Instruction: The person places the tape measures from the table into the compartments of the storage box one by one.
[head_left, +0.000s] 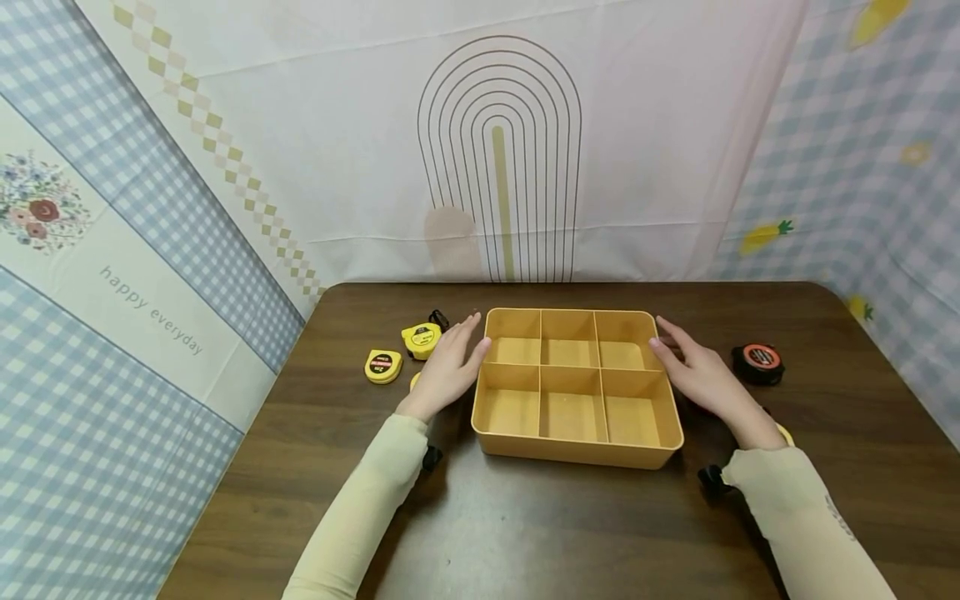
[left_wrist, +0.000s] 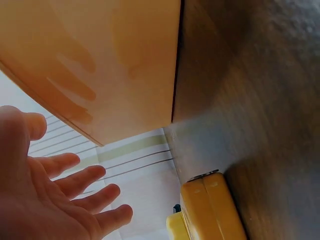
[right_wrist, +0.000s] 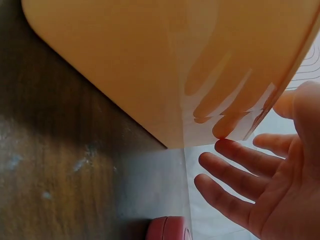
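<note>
A yellow-orange divided storage box [head_left: 577, 450] with several compartments, all bare inside, lies on the table between both hands. My left hand [head_left: 447, 367] is beside its left wall, fingers spread and nearly straight; in the left wrist view a gap shows between this hand [left_wrist: 65, 185] and the box [left_wrist: 130, 65]. On the other side, my right hand [head_left: 701, 375] has its fingers extended along the right wall. Seen from the right wrist, a fingertip of that hand [right_wrist: 265, 185] reaches the box wall [right_wrist: 125, 65], and the thumb is by the rim.
Left of the box lie a yellow tape measure [head_left: 384, 367] and another with a black strap [head_left: 422, 340]; a third yellow thing is mostly behind the left hand. A black-and-orange tape measure [head_left: 758, 364] sits on the right. Behind the right wrist a yellow edge [head_left: 785, 435] peeks out.
</note>
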